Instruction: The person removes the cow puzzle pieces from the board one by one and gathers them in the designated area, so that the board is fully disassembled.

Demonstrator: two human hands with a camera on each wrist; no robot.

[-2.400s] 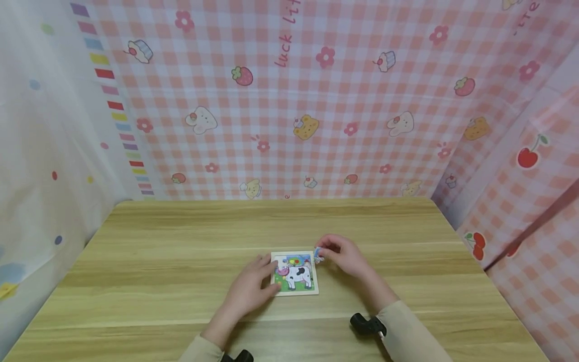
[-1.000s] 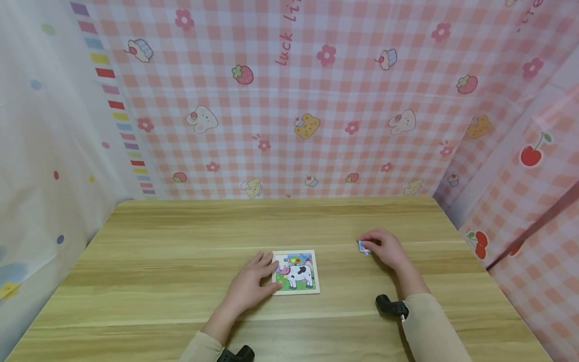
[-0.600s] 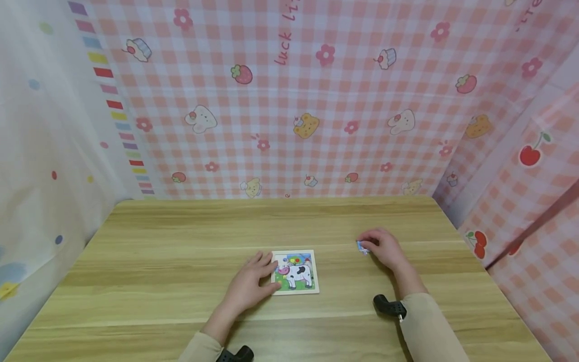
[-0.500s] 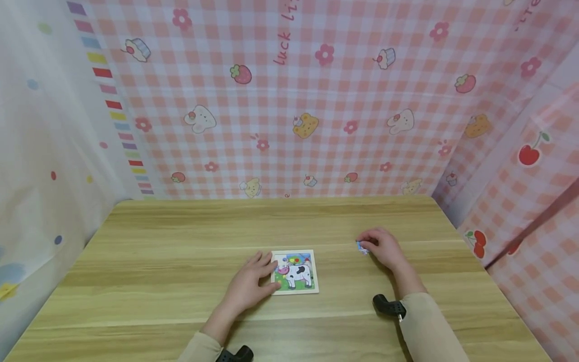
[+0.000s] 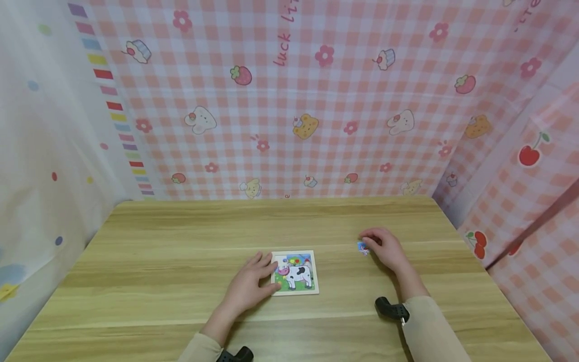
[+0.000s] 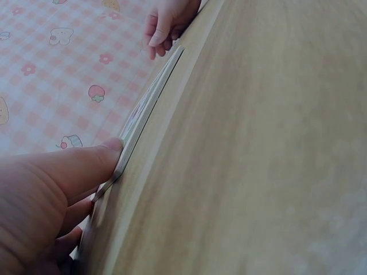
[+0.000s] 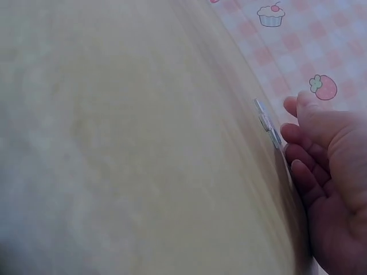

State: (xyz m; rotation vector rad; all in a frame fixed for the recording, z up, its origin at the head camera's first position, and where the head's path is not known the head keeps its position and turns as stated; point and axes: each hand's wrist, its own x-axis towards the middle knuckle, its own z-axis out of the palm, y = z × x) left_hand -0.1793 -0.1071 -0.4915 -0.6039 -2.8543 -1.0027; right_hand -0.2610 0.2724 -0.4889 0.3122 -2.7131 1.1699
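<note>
A square, light-framed puzzle board (image 5: 298, 274) with a cow picture lies flat on the table. My left hand (image 5: 246, 289) rests at its left side, thumb and fingertips spread onto the frame. In the left wrist view the left hand's (image 6: 46, 195) thumb presses the edge of the board (image 6: 137, 126). A small blue and white puzzle piece (image 5: 363, 248) lies to the right of the board, beside the fingertips of my right hand (image 5: 386, 251). The right wrist view shows the piece (image 7: 268, 123) apart from the loosely curled fingers of the right hand (image 7: 338, 166).
The wooden tabletop (image 5: 181, 231) ends at the back against a pink checked cloth (image 5: 271, 100). A white dotted cloth (image 5: 45, 151) hangs at the left, another pink one (image 5: 534, 201) at the right. Black wrist devices sit at both sleeves.
The right hand has carried the piece from the board's upper right corner to the right and has let it go on the table. The left hand has stayed on the board.
</note>
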